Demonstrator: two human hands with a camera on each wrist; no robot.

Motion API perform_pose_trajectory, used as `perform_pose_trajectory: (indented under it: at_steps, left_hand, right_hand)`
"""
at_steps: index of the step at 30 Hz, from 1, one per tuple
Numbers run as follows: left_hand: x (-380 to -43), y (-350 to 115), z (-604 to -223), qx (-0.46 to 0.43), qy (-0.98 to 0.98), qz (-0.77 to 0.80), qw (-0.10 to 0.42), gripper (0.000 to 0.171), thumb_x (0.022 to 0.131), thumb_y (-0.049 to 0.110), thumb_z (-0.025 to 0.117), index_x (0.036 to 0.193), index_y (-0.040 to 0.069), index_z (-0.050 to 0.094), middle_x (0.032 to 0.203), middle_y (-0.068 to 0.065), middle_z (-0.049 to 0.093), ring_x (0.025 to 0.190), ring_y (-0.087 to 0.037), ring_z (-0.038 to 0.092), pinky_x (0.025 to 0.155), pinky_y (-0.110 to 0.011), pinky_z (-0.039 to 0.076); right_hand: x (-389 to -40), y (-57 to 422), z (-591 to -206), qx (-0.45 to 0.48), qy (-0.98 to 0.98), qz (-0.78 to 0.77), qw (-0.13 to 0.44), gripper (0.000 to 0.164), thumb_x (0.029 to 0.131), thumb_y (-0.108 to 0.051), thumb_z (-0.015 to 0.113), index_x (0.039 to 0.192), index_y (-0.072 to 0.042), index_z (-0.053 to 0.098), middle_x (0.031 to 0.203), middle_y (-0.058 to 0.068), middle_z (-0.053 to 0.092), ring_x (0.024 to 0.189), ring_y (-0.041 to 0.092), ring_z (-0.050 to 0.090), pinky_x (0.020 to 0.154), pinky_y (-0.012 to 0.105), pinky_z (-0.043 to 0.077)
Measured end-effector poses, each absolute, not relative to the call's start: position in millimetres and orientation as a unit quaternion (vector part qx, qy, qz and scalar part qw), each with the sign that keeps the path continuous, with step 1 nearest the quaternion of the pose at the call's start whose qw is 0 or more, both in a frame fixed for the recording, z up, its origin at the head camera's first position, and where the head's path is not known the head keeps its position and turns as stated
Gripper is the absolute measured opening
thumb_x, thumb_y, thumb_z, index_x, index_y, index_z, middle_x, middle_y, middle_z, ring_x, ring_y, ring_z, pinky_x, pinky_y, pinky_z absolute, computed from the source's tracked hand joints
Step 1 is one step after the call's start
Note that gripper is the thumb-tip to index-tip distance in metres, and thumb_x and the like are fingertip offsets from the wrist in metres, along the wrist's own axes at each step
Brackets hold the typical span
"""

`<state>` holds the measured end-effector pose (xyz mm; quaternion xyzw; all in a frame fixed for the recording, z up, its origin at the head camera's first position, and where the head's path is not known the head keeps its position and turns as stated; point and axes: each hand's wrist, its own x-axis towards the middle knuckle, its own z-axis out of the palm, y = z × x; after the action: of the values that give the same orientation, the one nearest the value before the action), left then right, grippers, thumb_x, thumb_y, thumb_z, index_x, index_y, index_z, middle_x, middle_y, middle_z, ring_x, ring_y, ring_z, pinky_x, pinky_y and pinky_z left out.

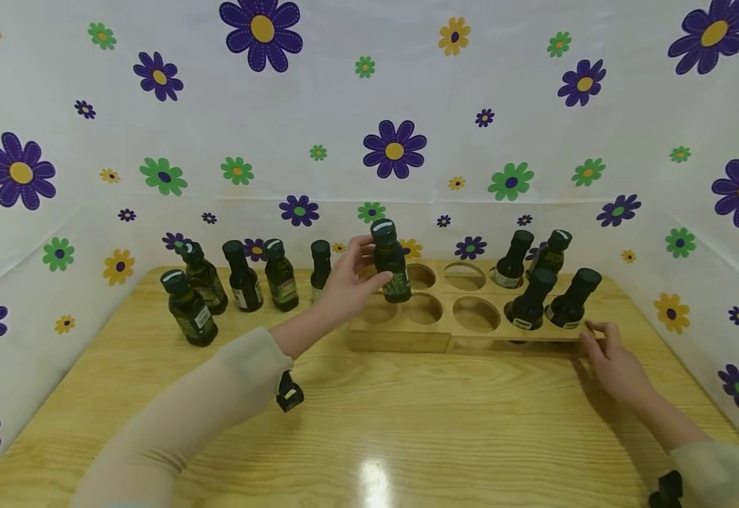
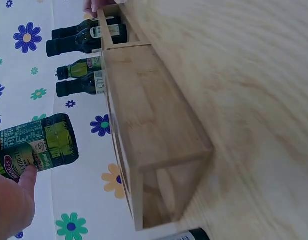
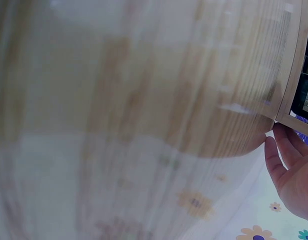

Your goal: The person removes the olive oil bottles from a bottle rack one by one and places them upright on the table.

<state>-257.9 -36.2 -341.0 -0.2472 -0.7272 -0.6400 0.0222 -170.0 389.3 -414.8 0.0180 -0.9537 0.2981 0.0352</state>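
Note:
My left hand point(image 1: 348, 283) grips a small green glass olive oil bottle point(image 1: 392, 268), upright with its dark cap on top. The bottle is raised above the left part of a wooden rack point(image 1: 401, 342) with round holes in two rows. In the left wrist view the bottle's green label point(image 2: 31, 145) faces the camera, and its base hangs apart from the rack. At the rack's front right corner, my right hand point(image 1: 617, 363) touches the wood. Its fingers point(image 3: 288, 145) look nearly straight in the right wrist view. Several dark bottles point(image 1: 528, 300) stand in the rack's right-hand holes.
Several more capped bottles point(image 1: 193, 314) stand on the wooden table point(image 1: 344, 430) left of the rack, one partly behind my left forearm. Flower-patterned white sheeting point(image 1: 344, 99) encloses the table's back and sides. Much of the right wrist view is blurred.

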Motion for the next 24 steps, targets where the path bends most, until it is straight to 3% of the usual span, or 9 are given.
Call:
perform_pose_trajectory:
  at_steps: [12,18,24]
  left_hand:
    - [-226,-111,-359,-0.212,-0.746,-0.631,0.029,0.052,0.093,-0.006,0.060,0.139,0.000,0.036,0.135,-0.020,0.046,0.127,-0.033,0.046,0.096,-0.042,0.047]
    - [-218,-144,-368,-0.172,-0.773,-0.608,0.054,0.049,0.094,-0.004,0.060,0.137,-0.003,0.036,0.134,-0.021,0.047,0.126,-0.035,0.046,0.094,-0.032,0.049]
    - [-212,-175,-377,-0.133,-0.794,-0.590,0.068,0.051,0.095,-0.002,0.059,0.138,-0.005,0.032,0.135,-0.023,0.043,0.128,-0.037,0.043,0.092,-0.022,0.047]
  right_hand:
    - [-172,391,-415,0.024,-0.957,0.288,0.036,0.048,0.108,-0.028,0.021,0.137,0.010,0.020,0.119,0.045,0.048,0.070,0.033,0.053,0.057,0.037,0.038]
    - [-172,391,-414,0.022,-0.957,0.287,0.037,0.048,0.109,-0.028,0.021,0.137,0.010,0.020,0.119,0.045,0.048,0.071,0.033,0.053,0.058,0.037,0.039]
    - [-171,391,-414,0.023,-0.958,0.285,0.030,0.049,0.108,-0.028,0.021,0.138,0.011,0.019,0.124,0.047,0.043,0.091,0.056,0.055,0.065,0.046,0.043]
